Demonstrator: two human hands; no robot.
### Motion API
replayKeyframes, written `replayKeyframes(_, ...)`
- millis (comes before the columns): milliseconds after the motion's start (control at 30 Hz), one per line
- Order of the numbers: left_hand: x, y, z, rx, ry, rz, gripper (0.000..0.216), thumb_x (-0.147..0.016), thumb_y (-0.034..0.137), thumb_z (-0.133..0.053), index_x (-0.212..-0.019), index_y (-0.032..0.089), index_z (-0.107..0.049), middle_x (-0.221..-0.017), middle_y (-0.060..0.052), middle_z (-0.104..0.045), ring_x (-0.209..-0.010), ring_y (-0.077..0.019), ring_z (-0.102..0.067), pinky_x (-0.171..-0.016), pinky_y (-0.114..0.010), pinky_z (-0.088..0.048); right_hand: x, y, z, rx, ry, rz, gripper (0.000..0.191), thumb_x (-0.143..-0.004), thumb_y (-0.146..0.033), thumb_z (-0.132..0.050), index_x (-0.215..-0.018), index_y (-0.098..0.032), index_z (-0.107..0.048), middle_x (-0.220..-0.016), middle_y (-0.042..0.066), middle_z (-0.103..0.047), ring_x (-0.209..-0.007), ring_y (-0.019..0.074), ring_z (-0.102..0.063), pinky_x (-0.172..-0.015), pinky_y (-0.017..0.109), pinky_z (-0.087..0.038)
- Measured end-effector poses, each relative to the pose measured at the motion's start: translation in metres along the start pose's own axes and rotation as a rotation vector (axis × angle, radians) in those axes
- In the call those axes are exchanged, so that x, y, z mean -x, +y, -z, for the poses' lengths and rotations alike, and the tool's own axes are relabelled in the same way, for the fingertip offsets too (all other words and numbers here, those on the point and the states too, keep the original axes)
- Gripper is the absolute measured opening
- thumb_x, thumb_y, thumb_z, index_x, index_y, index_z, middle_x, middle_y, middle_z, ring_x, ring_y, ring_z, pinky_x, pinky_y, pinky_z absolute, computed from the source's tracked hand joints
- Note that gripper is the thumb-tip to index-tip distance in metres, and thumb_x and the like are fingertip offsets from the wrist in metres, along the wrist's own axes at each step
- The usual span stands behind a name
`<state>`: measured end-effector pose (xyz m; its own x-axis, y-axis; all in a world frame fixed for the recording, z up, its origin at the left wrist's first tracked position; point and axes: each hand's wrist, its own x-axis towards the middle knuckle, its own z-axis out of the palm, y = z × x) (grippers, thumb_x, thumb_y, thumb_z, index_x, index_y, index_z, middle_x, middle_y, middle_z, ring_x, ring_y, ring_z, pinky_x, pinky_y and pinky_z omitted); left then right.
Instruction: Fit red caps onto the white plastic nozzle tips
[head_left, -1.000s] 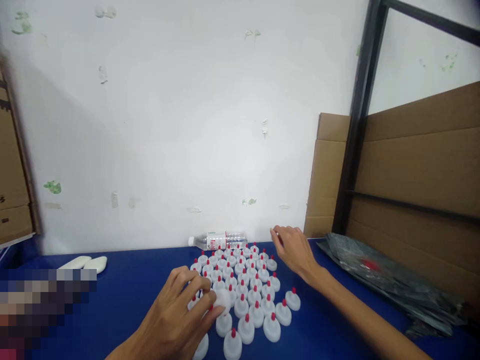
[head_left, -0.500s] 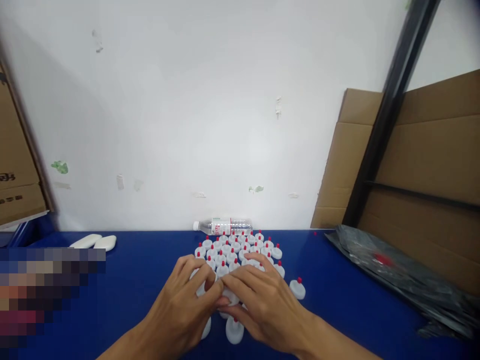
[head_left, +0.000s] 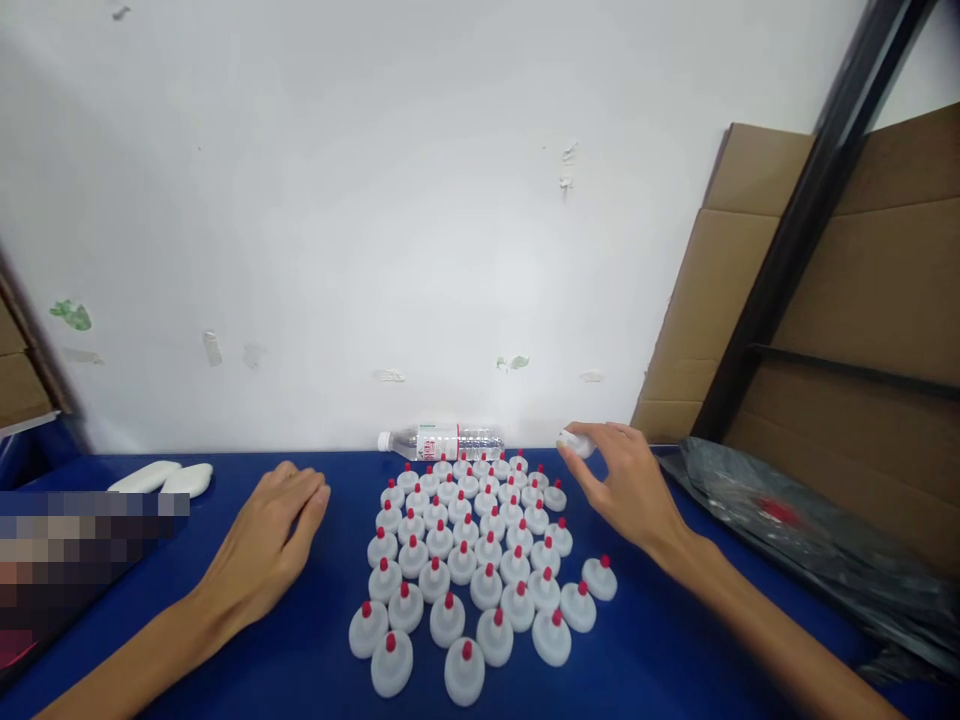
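Observation:
My right hand point(head_left: 619, 480) is raised at the table's back edge, thumb and fingers pinched on a small white round cap point(head_left: 576, 443). No red tip shows on that piece. My left hand point(head_left: 274, 525) hovers over or rests on the blue table left of the group, knuckles up and fingers curled under. Whatever its palm may hold is hidden. Between both hands stand many translucent white domed caps with red tips point(head_left: 461, 565), upright in loose rows. One such cap point(head_left: 599, 577) sits at the group's right edge.
A clear plastic bottle point(head_left: 442, 442) lies along the wall behind the caps. Two white oval pieces point(head_left: 187, 481) rest at back left, near a blurred-out area. Grey plastic bags point(head_left: 750, 510) lie on the right, before cardboard point(head_left: 862, 300) and a dark post point(head_left: 787, 220).
My hands have parted from the middle of the group. The left moved left; the right moved right and back, carrying a white cap. The caps beneath are now uncovered, and the view has shifted.

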<state>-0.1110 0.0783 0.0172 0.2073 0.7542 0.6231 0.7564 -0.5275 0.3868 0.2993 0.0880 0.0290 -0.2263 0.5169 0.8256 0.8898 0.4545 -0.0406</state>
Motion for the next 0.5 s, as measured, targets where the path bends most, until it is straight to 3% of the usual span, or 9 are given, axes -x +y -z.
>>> replayKeyframes(233, 0.009, -0.017, -0.016, -0.078, -0.129, 0.052, 0.033, -0.102, 0.051, -0.047, -0.088, 0.025, -0.063, -0.081, 0.000, -0.063, -0.083, -0.0229, -0.059, -0.075, -0.033, -0.049, 0.009, -0.008, -0.008, -0.034, -0.089, 0.034, 0.014, -0.106, -0.025, -0.052, -0.118, -0.024, -0.058, -0.117, 0.005, -0.076, -0.104, 0.0238, -0.074, -0.111, 0.048, -0.039)
replayKeyframes(400, 0.013, -0.035, -0.024, -0.085, -0.119, -0.003, 0.029, -0.101, 0.051, -0.054, -0.102, 0.029, -0.074, -0.102, 0.000, -0.073, -0.097, -0.0210, -0.069, -0.086, -0.029, -0.057, 0.009, -0.002, -0.007, -0.060, -0.109, 0.062, 0.007, -0.108, -0.023, -0.049, -0.111, -0.024, -0.055, -0.114, 0.004, -0.076, -0.112, 0.0223, -0.073, -0.114, 0.048, -0.035)
replayKeyframes(500, 0.019, -0.054, -0.035, -0.078, -0.062, -0.051, 0.025, -0.098, 0.051, -0.059, -0.101, 0.033, -0.077, -0.097, 0.002, -0.075, -0.090, -0.0180, -0.073, -0.082, -0.023, -0.060, 0.010, 0.008, -0.008, -0.056, -0.115, 0.055, 0.007, -0.109, -0.025, -0.049, -0.113, -0.024, -0.055, -0.106, 0.002, -0.077, -0.105, 0.0223, -0.074, -0.113, 0.049, -0.035)
